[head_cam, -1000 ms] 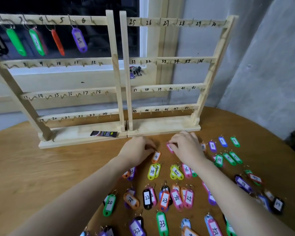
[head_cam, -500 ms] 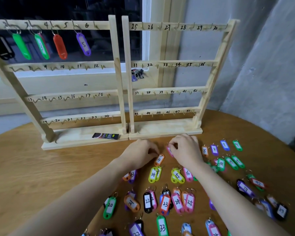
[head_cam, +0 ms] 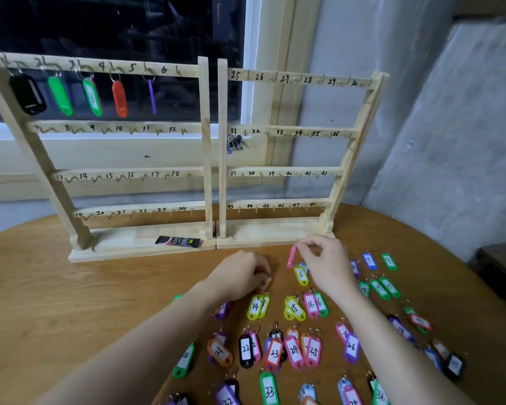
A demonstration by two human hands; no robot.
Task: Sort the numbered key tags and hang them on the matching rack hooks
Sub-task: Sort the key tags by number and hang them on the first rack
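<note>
The right hand point(head_cam: 326, 266) pinches a pink key tag point(head_cam: 291, 256) by its top, lifted edge-on just before the right rack point(head_cam: 278, 232) base. The left hand point(head_cam: 241, 277) curls over what seems an orange tag point(head_cam: 265, 283) on the table point(head_cam: 70, 302). Bare wood lies open to the left; loose tags crowd the right.

rack point(head_cam: 206, 147) pale bare wood, black handwritten numbers. hung tags: black point(head_cam: 27, 94), green point(head_cam: 60, 95), second green point(head_cam: 92, 97), red-orange point(head_cam: 119, 98), purple point(head_cam: 152, 96). table point(head_cam: 56, 302) warm brown woodgrain. pinched tag point(head_cam: 291, 256) pink. tag 6 point(head_cam: 301, 275) yellow, tag 33 point(head_cam: 268, 388) green, white label.
</note>
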